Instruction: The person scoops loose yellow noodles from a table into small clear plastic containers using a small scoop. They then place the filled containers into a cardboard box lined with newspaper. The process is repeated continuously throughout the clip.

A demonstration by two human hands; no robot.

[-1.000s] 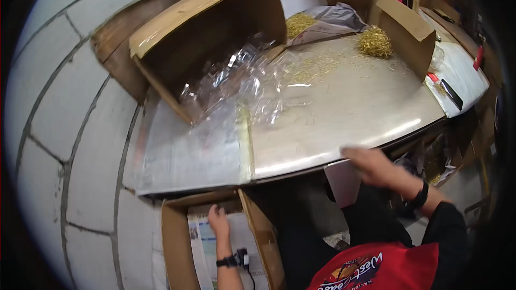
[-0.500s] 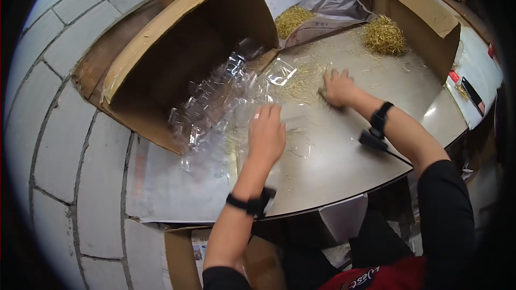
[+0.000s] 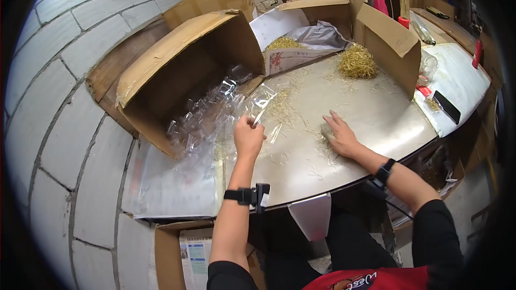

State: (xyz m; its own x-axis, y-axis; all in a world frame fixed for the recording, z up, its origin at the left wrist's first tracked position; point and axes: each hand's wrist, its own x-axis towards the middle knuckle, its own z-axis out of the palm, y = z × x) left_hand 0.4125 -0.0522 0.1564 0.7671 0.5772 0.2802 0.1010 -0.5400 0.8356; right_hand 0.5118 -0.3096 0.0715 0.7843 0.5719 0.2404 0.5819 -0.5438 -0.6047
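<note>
My left hand [image 3: 249,138] is closed in a pinch on a small clear plastic bag [image 3: 263,111], which sticks up from the fingertips. To its right, my right hand [image 3: 342,137] lies low over the metal-grey tabletop [image 3: 306,169], fingers apart. Loose thin gold-coloured metal pieces [image 3: 324,147] are scattered beside and below that hand; whatever its palm covers is hidden. More of these pieces lie in a strip past my left hand. A tangled gold heap [image 3: 357,62] rests farther back. Several clear plastic bags [image 3: 207,113] spill from a tipped cardboard box [image 3: 177,43] at left.
Behind the tabletop, a second gold pile [image 3: 285,43] lies by a pale plastic sack [image 3: 322,36]. Upright cardboard [image 3: 389,43] walls the back right. A black phone [image 3: 447,106] lies on the white surface at right. An open carton [image 3: 167,258] stands below the front edge.
My left hand has closed on a clear bag and raised it. My right hand has drawn nearer to me, with gold pieces now around it. The view has tilted upward.
</note>
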